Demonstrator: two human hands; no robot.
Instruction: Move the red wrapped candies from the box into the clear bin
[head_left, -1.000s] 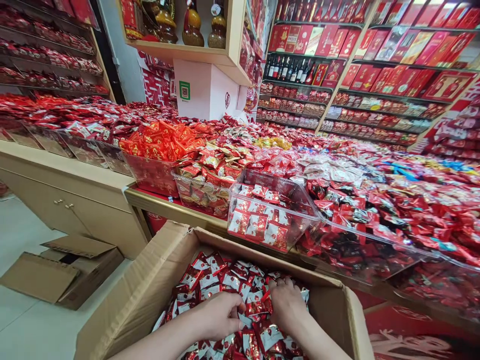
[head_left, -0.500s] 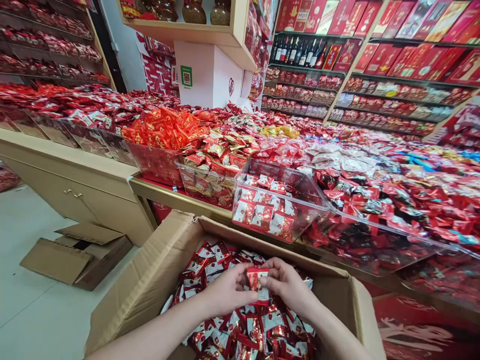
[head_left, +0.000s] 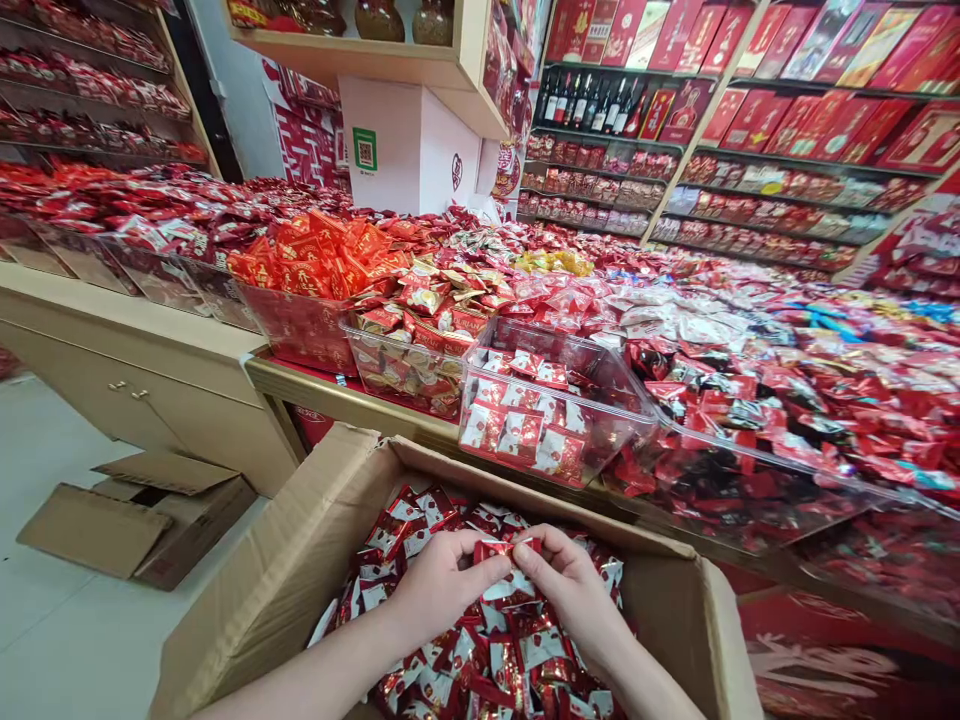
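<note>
Between both hands is a small red-and-white wrapped candy packet, pinched along its top edge by thumbs and fingers. My left hand grips its left side and my right hand its right side, thumb tips close together. Both hands are over an open cardboard carton, just above a heap of matching candy packets. Past the carton's far wall, a clear plastic bin on the counter holds similar packets stacked in rows.
Left of that bin are a bin of gold-and-red packets and one of orange-red packets. Dark red wrapped sweets fill bins at right. Another cardboard box lies on the floor at left. Shelves of bottles stand behind.
The packet has tipped from upright to flatter, its top edge now between both thumbs. My right hand has shifted its grip up to that edge. The view has moved slightly.
</note>
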